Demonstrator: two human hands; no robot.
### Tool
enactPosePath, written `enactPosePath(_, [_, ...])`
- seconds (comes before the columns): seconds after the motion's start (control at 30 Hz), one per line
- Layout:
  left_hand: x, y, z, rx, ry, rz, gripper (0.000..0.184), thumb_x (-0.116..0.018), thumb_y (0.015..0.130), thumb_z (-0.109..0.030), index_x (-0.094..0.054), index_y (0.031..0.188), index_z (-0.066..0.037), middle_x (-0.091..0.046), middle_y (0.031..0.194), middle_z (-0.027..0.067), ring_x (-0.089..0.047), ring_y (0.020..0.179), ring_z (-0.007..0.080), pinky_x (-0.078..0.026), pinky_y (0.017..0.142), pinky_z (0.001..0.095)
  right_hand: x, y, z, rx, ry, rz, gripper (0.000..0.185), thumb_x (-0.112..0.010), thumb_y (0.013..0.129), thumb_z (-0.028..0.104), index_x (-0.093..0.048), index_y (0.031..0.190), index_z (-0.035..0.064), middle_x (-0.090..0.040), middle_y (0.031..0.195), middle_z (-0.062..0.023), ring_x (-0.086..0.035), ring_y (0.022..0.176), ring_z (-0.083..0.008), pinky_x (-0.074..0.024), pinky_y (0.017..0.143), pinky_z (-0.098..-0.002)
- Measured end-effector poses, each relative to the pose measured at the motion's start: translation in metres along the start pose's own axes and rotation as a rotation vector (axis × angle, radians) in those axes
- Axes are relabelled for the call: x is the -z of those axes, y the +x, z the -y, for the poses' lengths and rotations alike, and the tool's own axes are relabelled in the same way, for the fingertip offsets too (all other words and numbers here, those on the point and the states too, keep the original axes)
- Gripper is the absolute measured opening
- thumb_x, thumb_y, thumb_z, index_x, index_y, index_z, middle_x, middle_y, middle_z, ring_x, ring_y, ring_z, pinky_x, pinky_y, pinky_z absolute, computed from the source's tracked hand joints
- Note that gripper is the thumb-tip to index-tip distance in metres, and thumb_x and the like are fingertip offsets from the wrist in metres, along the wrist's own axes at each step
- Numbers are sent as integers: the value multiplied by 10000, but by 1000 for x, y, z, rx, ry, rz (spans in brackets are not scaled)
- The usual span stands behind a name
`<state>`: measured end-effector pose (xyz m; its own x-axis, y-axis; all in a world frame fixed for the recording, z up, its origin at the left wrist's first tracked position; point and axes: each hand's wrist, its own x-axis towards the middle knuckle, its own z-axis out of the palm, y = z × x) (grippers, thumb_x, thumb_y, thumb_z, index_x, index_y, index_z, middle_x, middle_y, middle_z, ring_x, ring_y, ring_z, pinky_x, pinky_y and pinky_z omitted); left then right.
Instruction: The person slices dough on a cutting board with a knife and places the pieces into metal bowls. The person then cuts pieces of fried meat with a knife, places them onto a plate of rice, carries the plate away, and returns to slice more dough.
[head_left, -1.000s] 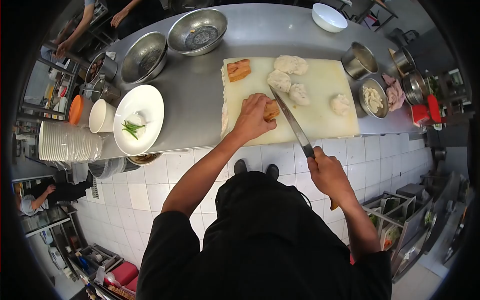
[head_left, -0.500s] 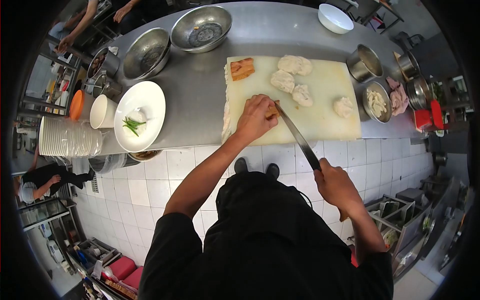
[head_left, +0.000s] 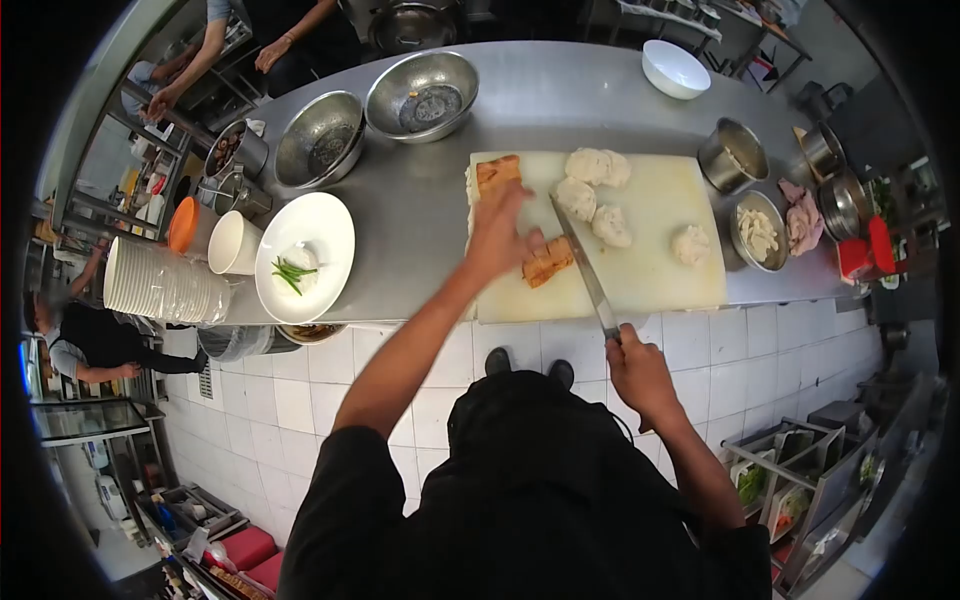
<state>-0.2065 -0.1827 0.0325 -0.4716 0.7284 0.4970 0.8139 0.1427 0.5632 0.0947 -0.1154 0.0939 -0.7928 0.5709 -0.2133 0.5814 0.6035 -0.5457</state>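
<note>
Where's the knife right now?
In the head view, the knife is right of centre, gripped in the right hand and angled over the cutting board, between the cut brown piece and the pale lumps.

On the table point(head_left: 560, 110), a cutting board point(head_left: 655, 285) bears cut pieces point(head_left: 548, 262) near its front edge, a slab point(head_left: 498, 168) behind them and lumps point(head_left: 575, 200) right of the slab. Left of the board lies a plate point(head_left: 336, 250), 2 basins point(head_left: 440, 82) behind it; right, a pot point(head_left: 721, 170) stands behind a bowl point(head_left: 737, 236).

Short black sleeves point(head_left: 345, 500), dark shoes point(head_left: 498, 361)
</note>
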Motion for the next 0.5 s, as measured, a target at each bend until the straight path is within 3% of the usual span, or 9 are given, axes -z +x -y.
enactPosePath(0.1, [11, 37, 33, 72, 193, 98, 684, -826, 625, -175, -550, 1248, -115, -545, 1253, 98, -506, 1208, 331, -385, 993, 468, 30, -15, 16, -51, 37, 75, 190, -572, 981, 176, -521, 1069, 16, -648, 691, -265, -639, 689, -502, -495, 669, -597])
enactPosePath(0.2, [17, 55, 54, 146, 264, 255, 682, -814, 642, -166, -541, 1267, -141, -548, 1225, 85, -537, 1164, 320, -401, 1004, 426, 56, -33, 20, -19, -36, 225, 176, -584, 970, 179, -549, 1038, 21, -658, 701, -240, -636, 694, -493, -501, 671, -575])
enactPosePath(0.3, [13, 68, 67, 250, 186, 330, 681, -824, 650, -140, -530, 1264, -116, -536, 1250, 96, -553, 1146, 310, -433, 1006, 430, 50, -46, 0, 83, -103, 281, 165, -586, 965, 188, -574, 1006, 28, -666, 704, -220, -642, 681, -471, -515, 662, -553])
enactPosePath(0.5, [29, 51, 59, 294, -48, 201, 679, -832, 624, -85, -522, 1227, -70, -545, 1161, 130, -533, 1129, 308, -486, 952, 414, 20, -38, -32, 130, -94, 209, 165, -584, 966, 186, -574, 993, 23, -655, 687, -238, -645, 669, -471, -515, 656, -567])
